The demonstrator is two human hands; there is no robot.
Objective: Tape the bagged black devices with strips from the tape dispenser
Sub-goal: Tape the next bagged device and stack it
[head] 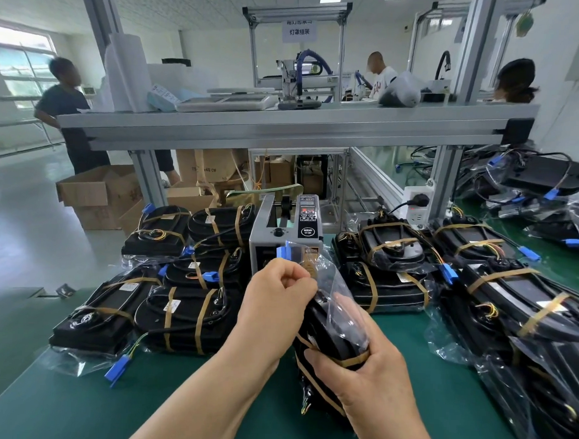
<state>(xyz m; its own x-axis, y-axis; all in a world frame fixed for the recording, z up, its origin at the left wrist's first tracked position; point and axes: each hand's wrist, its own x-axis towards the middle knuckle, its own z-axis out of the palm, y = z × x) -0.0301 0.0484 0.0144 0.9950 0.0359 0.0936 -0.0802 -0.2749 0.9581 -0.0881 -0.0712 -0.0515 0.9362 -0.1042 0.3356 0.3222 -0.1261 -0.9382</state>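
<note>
A black device in a clear plastic bag (330, 339) is held upright above the green table (78, 405), with tan tape bands around its lower part and a blue connector at its top. My right hand (364, 383) grips its lower end, thumb over a tape band. My left hand (279, 294) pinches a tan tape strip (311, 267) against the bag's upper part. The grey tape dispenser (286, 232) stands just behind.
Taped bagged black devices are stacked left (186, 317) and right (391, 275) of the dispenser, more at far right. A metal-framed shelf (285, 124) spans the back, a power strip on its post. Cardboard boxes sit on the floor behind. Three people stand beyond.
</note>
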